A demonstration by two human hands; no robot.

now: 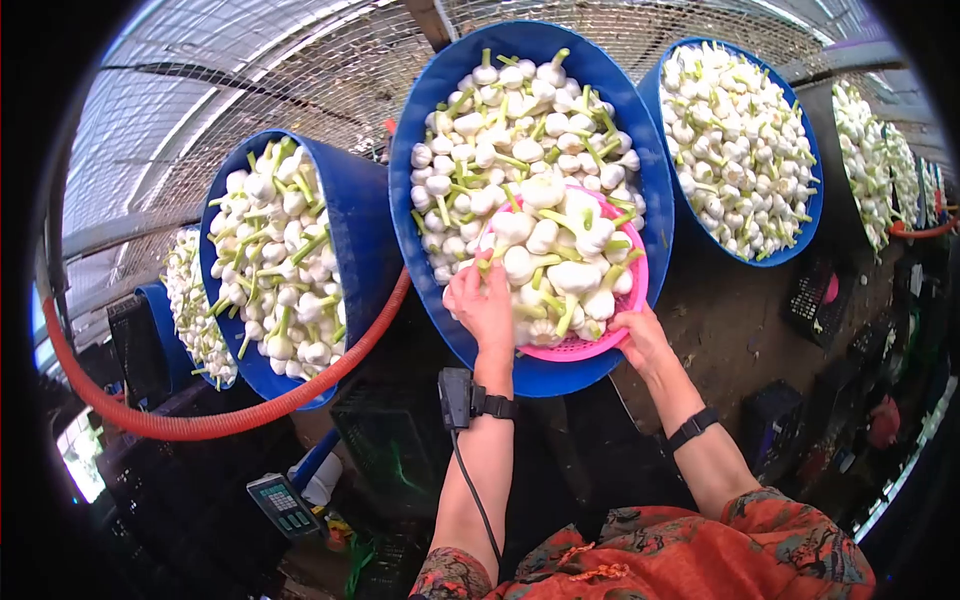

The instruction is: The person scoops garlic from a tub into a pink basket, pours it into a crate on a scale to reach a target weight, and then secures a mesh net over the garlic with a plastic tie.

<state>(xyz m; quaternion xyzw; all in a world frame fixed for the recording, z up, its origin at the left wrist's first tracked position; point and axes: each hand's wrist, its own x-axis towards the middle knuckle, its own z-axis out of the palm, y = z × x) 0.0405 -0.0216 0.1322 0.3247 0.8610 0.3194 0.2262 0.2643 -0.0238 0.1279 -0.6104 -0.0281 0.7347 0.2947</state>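
Orange-red patterned cloth of the person's top [650, 565] lies nearest, on the near side of the central blue tub [653, 200]. Over that tub's near right part is the pink basket [640, 275], its mouth tilted up and back toward the wearer; the rim looks nearly round, giving no clear long axis. Garlic bulbs [572, 278] heap it, green stems pointing variously left, right and toward the wearer. The right hand [645, 338] holds the basket's near right rim, thumb showing, other fingers mostly hidden beneath. At the basket's left edge, the left hand [483, 315] has fingertips narrowed beside a green stem; whether they grip it I cannot tell. Left of the central tub, an orange hose [180, 426] curves past another garlic-filled tub [365, 200]; a third [695, 215] stands right. Behind the central tub runs wire mesh [260, 110].
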